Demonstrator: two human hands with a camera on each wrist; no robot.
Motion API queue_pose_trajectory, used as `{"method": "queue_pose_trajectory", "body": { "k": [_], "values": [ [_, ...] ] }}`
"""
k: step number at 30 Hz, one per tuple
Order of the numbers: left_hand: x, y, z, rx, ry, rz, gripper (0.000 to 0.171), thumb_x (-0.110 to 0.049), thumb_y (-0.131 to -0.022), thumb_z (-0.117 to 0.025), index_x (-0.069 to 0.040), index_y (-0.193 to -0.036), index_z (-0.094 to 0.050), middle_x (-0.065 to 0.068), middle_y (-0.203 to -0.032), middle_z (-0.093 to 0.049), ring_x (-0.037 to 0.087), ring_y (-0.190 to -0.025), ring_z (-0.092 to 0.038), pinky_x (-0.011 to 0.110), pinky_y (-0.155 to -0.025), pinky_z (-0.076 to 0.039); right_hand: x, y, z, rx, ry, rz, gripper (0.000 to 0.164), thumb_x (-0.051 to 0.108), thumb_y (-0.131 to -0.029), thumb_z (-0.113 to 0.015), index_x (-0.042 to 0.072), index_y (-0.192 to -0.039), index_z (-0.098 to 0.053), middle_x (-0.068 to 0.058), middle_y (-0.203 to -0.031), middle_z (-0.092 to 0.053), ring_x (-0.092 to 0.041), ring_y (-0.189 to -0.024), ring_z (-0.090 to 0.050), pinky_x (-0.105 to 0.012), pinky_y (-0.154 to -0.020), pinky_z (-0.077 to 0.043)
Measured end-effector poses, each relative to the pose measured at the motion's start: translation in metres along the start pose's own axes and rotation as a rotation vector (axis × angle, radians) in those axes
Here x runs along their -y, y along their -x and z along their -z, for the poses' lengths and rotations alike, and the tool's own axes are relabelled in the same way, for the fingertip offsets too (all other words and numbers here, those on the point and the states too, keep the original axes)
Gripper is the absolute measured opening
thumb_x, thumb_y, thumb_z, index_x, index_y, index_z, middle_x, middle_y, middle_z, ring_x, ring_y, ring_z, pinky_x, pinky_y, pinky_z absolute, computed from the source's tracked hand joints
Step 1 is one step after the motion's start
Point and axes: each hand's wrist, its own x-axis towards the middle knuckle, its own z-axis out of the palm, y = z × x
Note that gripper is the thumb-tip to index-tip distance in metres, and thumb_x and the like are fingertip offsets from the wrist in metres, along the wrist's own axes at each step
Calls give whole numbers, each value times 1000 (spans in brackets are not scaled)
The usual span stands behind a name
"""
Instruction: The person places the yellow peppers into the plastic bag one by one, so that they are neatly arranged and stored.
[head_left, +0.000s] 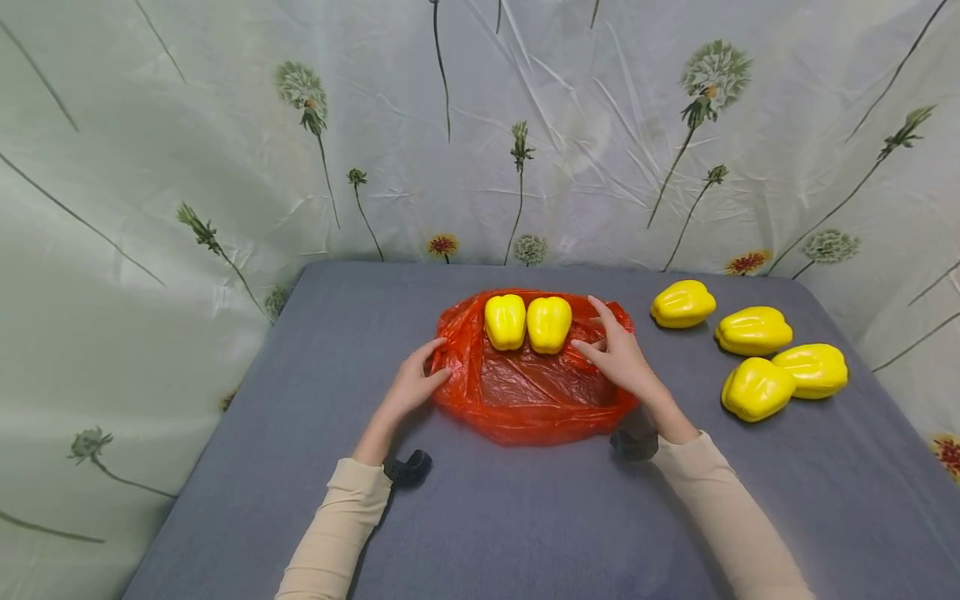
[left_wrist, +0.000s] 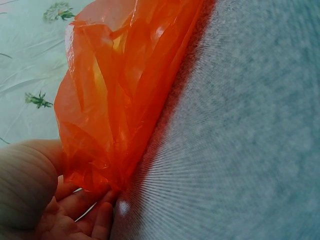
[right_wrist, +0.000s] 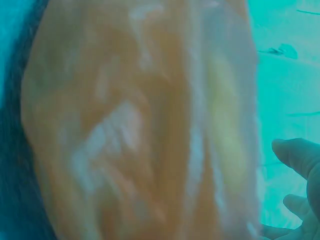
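Note:
A red plastic bag lies spread wide at its mouth on the table. Inside it, along the far side, two yellow bell peppers sit side by side. My left hand holds the bag's left side between thumb and fingers; in the left wrist view the film bunches at that hand. Over the bag's right side my right hand spreads thumb and fingers apart, near the right pepper, with nothing gripped. The right wrist view shows the bag's wall blurred, with the right-hand fingers beyond it.
Several more yellow bell peppers lie on the table to the right of the bag. A grey cloth covers the table. Behind hangs a pale curtain printed with dandelions.

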Motion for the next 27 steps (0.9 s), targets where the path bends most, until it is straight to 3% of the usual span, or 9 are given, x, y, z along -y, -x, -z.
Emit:
{"method": "queue_pose_trajectory", "body": {
  "k": [9,19,23,27],
  "values": [
    [1,0,0,4,-9,-3,56,-11,-89,-58,-3,-141,-39,22,-144,-41,38,-134,-39,51,-110,-33,-13,7,24,-110,-18,-19,72,21,-93,-56,12,-150,-14,-27,-138,-42,-36,-83,-64,-34,-71,-56],
    [4,2,-1,-3,-2,-15,56,-12,-88,-59,-3,-141,-39,22,-145,-41,38,-135,-38,53,-110,-32,-34,12,48,-208,-19,-77,69,25,-95,-52,11,-150,-15,-32,-138,-41,-40,-89,-66,-23,-63,-56],
    [3,2,-1,-2,4,-10,56,-12,-88,-58,-3,-141,-40,22,-145,-40,39,-135,-37,53,-111,-31,-43,12,57,-272,-28,-91,68,22,-94,-54,8,-149,-17,-33,-138,-40,-9,-71,-67,-10,-57,-49],
    [3,1,-1,5,9,0,57,-13,-89,-58,-4,-141,-39,21,-146,-40,38,-136,-37,53,-111,-31,-53,12,64,-348,-54,-85,67,18,-92,-55,2,-147,-20,-36,-139,-36,18,-56,-49,-3,-52,-42]
  ]
}}
